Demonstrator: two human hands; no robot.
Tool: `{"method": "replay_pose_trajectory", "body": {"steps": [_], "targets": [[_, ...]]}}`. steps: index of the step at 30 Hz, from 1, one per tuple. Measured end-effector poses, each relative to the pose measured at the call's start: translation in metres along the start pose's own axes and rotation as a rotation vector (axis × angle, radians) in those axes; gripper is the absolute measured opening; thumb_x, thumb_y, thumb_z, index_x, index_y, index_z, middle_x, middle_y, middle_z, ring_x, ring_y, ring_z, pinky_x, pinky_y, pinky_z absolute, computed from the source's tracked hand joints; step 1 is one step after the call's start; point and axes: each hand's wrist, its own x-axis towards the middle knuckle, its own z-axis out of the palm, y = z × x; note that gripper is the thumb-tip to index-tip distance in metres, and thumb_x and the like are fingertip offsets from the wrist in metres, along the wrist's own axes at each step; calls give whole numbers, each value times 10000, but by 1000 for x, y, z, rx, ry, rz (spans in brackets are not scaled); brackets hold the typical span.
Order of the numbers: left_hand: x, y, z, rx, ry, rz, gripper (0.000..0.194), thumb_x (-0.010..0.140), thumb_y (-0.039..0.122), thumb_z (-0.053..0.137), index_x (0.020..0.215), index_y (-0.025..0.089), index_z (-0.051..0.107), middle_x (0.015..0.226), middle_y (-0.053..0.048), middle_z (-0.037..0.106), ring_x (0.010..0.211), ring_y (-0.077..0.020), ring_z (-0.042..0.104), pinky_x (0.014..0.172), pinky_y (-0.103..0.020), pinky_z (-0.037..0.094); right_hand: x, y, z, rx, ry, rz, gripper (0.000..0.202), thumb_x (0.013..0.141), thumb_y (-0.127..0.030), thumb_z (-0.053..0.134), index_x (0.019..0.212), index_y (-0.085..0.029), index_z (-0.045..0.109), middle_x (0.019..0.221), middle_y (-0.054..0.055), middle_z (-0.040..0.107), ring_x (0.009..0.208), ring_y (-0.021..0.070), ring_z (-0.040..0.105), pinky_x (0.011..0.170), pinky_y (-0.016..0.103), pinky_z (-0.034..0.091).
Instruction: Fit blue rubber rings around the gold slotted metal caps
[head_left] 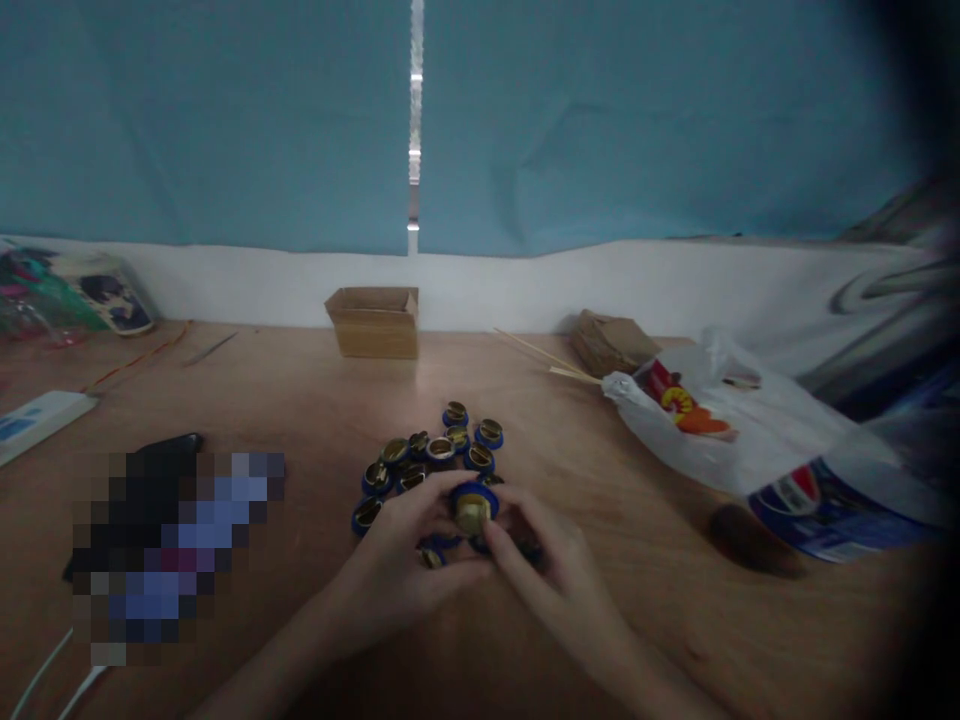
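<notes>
Both hands meet at table centre: the left hand (401, 560) and right hand (547, 565) pinch one blue-and-gold cap (473, 507) between their fingertips. At twelve o'clock, touching them, lies a pile of similar caps (439, 452); farther at twelve, a cardboard box (374, 321); at two o'clock, a plastic bag (739, 425).

At the back of our wooden table (285, 400) we see an open cardboard box (374, 321). To its right lie sticks (541, 357), a brown packet (611, 342) and a plastic bag (750, 420). On the left sits a power strip (37, 420).
</notes>
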Motion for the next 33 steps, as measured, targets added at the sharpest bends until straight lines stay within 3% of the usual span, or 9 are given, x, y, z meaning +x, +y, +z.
{"method": "replay_pose_trajectory", "body": {"steps": [5, 14, 20, 25, 28, 33], "targets": [[0, 5, 1, -201, 37, -26, 302, 878, 94, 560, 1150, 226, 557, 1180, -72, 659, 1113, -203, 638, 981, -361, 525, 1, 4, -4, -143, 139, -139, 264, 894, -182, 573, 1153, -229, 552, 998, 66, 639, 819, 183, 645, 671, 298, 557], [-4, -3, 6, -184, 103, 39, 301, 831, 25, 594, 1042, 231, 534, 1186, -54, 679, 1138, -201, 635, 1000, -374, 522, -4, -2, 2, -132, 279, -208, 295, 870, -80, 587, 1120, -238, 578, 1046, 67, 626, 909, 183, 641, 721, 292, 583], [-9, -6, 11, -56, 149, 39, 277, 829, 67, 615, 1039, 224, 526, 1202, -85, 684, 1118, -222, 653, 972, -390, 546, -5, 0, 6, -124, 261, -226, 361, 876, -45, 536, 1179, -241, 556, 1081, 85, 609, 976, 219, 624, 792, 359, 576], [-13, -8, 15, 11, 124, 71, 347, 833, 35, 571, 1085, 261, 497, 1224, -76, 667, 1123, -209, 649, 967, -387, 551, -7, 3, 6, -91, 214, -186, 290, 882, -74, 472, 1124, -229, 512, 1032, 88, 567, 922, 218, 598, 699, 342, 564], [-15, -10, 16, 62, 109, 81, 370, 838, 35, 555, 1121, 262, 482, 1202, -82, 667, 1111, -216, 654, 980, -414, 542, -7, 4, 5, -90, 185, -179, 250, 880, -80, 454, 1082, -225, 481, 995, 76, 536, 906, 212, 573, 725, 346, 544], [-15, -8, 17, 43, 85, 118, 388, 861, 37, 532, 1166, 260, 444, 1332, -90, 584, 1242, -222, 560, 1044, -427, 491, -4, 2, 1, -74, 129, -179, 225, 881, -59, 443, 1032, -226, 442, 1001, 67, 489, 930, 200, 543, 777, 340, 515]]}}
